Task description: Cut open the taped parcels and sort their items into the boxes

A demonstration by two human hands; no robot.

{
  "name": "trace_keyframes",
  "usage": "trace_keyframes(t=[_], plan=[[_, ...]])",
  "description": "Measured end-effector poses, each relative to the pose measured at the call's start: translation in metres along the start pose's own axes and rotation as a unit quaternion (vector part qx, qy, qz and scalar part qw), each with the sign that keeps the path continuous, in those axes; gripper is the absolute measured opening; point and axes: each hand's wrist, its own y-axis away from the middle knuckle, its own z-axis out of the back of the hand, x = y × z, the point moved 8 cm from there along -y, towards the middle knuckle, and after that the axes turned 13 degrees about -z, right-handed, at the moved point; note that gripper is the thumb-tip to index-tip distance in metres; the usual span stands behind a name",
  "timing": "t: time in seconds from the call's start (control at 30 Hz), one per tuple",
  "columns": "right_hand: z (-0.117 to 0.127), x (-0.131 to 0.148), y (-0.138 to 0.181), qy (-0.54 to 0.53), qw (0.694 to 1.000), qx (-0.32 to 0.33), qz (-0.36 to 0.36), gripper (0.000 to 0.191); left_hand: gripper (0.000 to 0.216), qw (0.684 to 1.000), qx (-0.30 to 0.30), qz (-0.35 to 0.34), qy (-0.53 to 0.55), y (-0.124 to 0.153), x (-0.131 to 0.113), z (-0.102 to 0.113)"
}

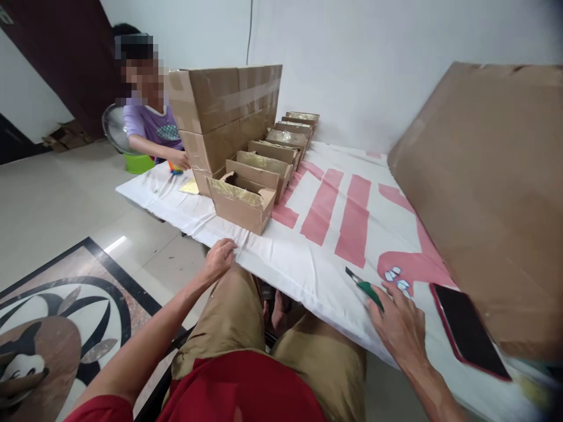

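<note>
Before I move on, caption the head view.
Right hand at a green cutter, left hand at table edge, cardboard boxes beyond.

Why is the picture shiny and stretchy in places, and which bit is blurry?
In the head view, glare streaks the floor and tape glints on the nearest open box; in the head view, the big cardboard box looks stretched, perhaps by a wide lens; in the head view, the bottom right corner is blurry, while the green cutter looks clearer.
</note>
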Motion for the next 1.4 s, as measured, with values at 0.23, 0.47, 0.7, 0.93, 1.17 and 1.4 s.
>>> trace_keyframes(t=[0.23,0.47,0.7,0.93,1.17,1.4], plan=[[-0.014,0.156,0.033,-0.203,0.964,0.07,0.16,0.026,0.042,0.993,0.104,-0.026,-0.043,0.002,0.035,0.025],[-0.034,0.244,0.022,-0.2,0.962,0.078,0.166,0.017,0.023,0.976,0.2,-0.071,-0.047,-0.019,0.044,0.017],[-0.036,0.244,0.025,-0.207,0.959,0.067,0.182,0.016,0.016,0.96,0.247,-0.101,-0.083,-0.031,0.04,0.004],[-0.035,0.247,0.025,-0.233,0.952,0.041,0.196,0.023,0.011,0.93,0.309,-0.152,-0.129,-0.033,0.033,0.004],[-0.025,0.247,0.027,-0.236,0.942,0.029,0.236,0.028,0.012,0.915,0.332,-0.173,-0.147,-0.023,0.024,0.005],[-0.016,0.248,0.034,-0.255,0.935,0.047,0.243,0.023,0.012,0.923,0.317,-0.17,-0.135,-0.012,0.026,0.01]])
